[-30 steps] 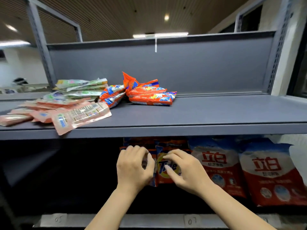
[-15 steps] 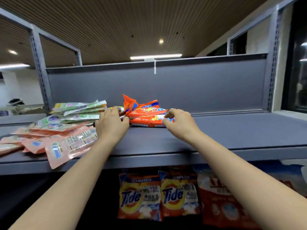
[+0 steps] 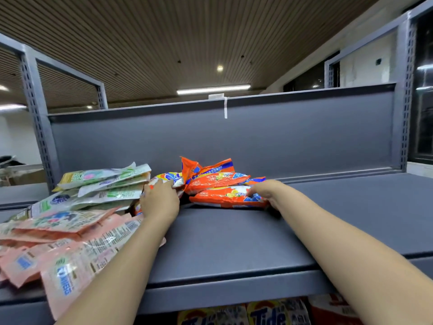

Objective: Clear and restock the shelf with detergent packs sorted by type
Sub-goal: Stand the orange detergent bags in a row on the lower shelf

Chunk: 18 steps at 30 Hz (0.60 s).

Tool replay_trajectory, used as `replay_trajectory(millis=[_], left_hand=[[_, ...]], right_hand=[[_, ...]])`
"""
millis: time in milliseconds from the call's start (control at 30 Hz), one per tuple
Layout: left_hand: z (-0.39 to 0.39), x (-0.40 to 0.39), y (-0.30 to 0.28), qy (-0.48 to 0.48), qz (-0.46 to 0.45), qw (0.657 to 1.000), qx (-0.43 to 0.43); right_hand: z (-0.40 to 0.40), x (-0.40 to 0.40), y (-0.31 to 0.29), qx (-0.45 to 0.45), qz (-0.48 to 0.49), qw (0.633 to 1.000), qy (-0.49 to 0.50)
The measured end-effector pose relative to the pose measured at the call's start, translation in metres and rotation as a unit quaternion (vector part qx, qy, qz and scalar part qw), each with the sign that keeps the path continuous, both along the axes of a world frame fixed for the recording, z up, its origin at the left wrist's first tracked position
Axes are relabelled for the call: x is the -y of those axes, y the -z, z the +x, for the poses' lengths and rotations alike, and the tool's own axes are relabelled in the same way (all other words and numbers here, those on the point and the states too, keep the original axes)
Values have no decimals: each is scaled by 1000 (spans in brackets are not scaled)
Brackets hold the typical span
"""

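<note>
At the bottom edge of the frame, yellow-and-blue "Tide" bags (image 3: 278, 313) are showing on the level under the grey shelf (image 3: 234, 240). "508" is printed on the lowest of the orange packs (image 3: 225, 195), which are lying stacked at frame centre on the shelf. The right hand (image 3: 267, 191) is gripping that stack's right end, fingers curled onto it. The left hand (image 3: 160, 201) is lying with fingers together on the orange packs' left side. Green-and-white pouches (image 3: 105, 186) are piling up centre left; pink pouches (image 3: 61, 249) are overhanging the shelf edge lower left, their print too small to read.
</note>
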<state>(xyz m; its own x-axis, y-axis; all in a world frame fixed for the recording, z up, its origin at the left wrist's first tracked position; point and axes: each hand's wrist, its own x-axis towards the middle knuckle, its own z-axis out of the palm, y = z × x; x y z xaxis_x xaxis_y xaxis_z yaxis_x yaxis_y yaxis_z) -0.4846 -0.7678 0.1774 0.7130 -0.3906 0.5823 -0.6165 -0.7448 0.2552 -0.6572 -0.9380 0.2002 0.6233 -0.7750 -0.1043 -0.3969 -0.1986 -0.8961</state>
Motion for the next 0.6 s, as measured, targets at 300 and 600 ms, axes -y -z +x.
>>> replay_trajectory(millis=[300, 600], left_hand=[[-17, 17, -4, 39, 13, 999, 15], [-118, 58, -23, 94, 167, 964, 185]], right_hand=[[-44, 1, -6, 79, 93, 990, 70], [-95, 16, 0, 172, -123, 953, 218]])
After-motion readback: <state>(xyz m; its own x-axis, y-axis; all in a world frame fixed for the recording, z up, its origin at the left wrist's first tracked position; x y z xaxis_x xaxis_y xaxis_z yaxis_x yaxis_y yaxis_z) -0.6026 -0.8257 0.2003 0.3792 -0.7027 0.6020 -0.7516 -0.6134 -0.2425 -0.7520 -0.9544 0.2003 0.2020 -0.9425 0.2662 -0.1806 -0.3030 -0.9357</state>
